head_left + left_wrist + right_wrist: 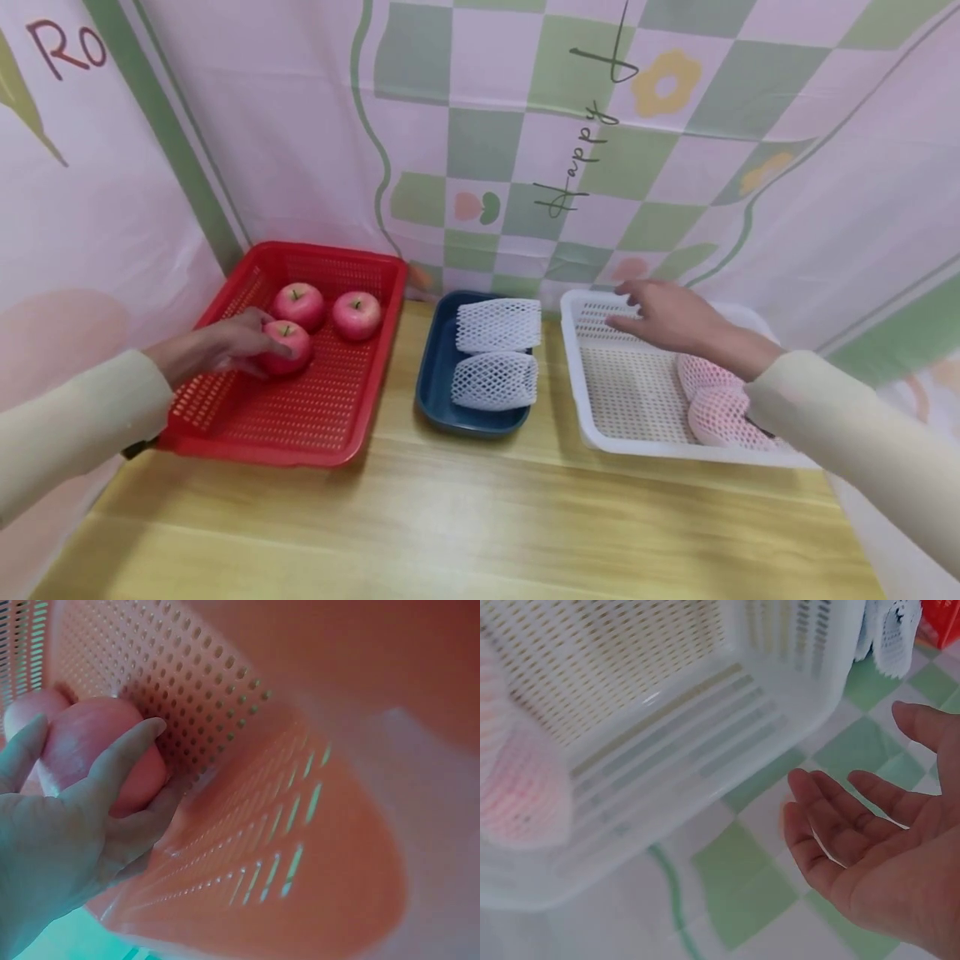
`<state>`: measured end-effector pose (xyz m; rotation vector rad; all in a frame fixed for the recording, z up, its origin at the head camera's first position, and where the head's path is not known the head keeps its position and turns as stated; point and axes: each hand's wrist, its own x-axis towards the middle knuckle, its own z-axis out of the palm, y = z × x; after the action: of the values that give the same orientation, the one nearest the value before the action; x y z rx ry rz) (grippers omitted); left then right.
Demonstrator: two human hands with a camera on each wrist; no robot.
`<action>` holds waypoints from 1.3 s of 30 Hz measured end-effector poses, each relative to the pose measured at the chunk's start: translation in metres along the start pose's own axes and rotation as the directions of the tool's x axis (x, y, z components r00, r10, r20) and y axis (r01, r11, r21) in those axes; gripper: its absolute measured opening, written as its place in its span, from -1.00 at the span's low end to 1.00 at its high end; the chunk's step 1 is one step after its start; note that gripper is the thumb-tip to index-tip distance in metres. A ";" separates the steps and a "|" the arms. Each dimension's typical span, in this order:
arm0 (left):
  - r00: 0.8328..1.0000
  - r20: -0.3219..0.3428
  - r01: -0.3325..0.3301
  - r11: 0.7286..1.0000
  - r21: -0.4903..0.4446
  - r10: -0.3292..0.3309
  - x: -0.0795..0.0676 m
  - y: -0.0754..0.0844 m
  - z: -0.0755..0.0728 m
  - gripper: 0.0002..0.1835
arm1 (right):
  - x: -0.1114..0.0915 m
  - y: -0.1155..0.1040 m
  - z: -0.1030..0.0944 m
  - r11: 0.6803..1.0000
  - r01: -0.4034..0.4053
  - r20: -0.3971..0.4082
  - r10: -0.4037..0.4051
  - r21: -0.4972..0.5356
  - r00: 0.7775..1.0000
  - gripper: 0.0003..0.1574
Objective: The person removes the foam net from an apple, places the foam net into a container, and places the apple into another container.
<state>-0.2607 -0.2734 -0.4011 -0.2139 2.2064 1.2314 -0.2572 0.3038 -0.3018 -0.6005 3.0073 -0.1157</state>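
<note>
Right now, from my remote station, I have the left hand (236,340) curved around an apple (287,348) inside the red basket (300,429), thumb on one side and fingers on the other. Just beyond those fingers sits a second apple (299,302), and a third apple (356,316) lies farther to their right; I cannot tell whether the gripped one touches its nearer neighbour. Over on the other side, I see the right hand (667,315) above the far part of the white basket (630,400), its fingers slightly bent and spread apart. Two pink-netted bundles (723,417) rest in that basket, behind those fingers and below the wrist. Between both sets of fingers stands the blue tray (437,367), bearing two white foam nets (495,381).
</note>
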 end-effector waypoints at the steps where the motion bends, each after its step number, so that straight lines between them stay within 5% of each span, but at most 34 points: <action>1: 1.000 0.002 0.005 1.000 0.001 -0.005 0.000 0.000 0.000 -0.12 | -0.004 0.006 -0.001 1.000 -0.005 0.006 0.005 -0.006 1.000 -0.24; 9: 0.999 -0.014 0.049 0.997 0.057 -0.048 -0.003 0.003 -0.002 -0.04 | -0.033 0.048 -0.005 0.994 -0.100 0.092 0.104 -0.053 0.990 -0.19; 19: 0.998 -0.012 0.059 0.994 0.096 -0.058 -0.007 0.001 -0.005 -0.06 | -0.067 0.083 -0.005 0.969 -0.233 0.236 0.246 -0.082 0.940 0.15; 27: 0.998 -0.033 0.059 0.992 0.111 -0.056 -0.008 0.000 -0.004 -0.05 | -0.086 0.097 0.007 0.961 -0.251 0.304 0.275 -0.118 0.912 0.28; 39: 0.997 -0.075 -0.004 0.988 0.156 0.016 -0.014 0.001 0.000 -0.06 | -0.110 0.116 0.026 0.959 -0.275 0.317 0.283 -0.070 0.905 0.27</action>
<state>-0.2503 -0.2752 -0.3923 -0.1897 2.3593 1.0652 -0.1982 0.4512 -0.3320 -0.1606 2.7349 0.0338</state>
